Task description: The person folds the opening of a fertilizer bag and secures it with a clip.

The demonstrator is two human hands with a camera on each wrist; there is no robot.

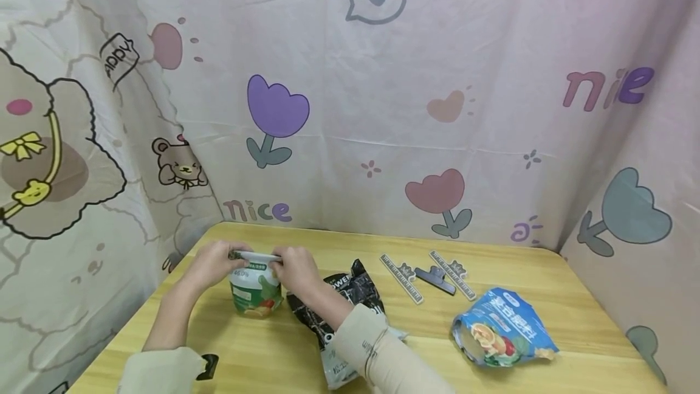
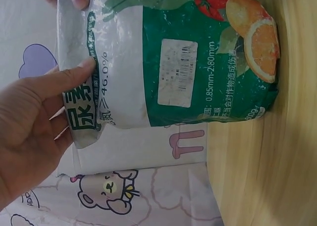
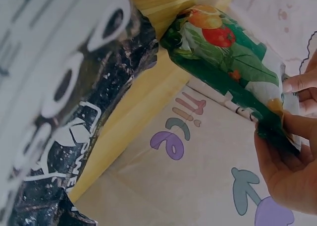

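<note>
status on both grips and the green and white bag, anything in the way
Left grip and right grip pinching top of green and white bag. Bag upright. Black bag beside it, under right forearm; nothing visibly blocking.

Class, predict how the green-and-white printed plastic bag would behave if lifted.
The green-and-white printed plastic bag would probably flex, since its top bends in the left hand and right hand. Its shiny surface may feel slippery. Its bulging lower body suggests contents that could shift.
</note>
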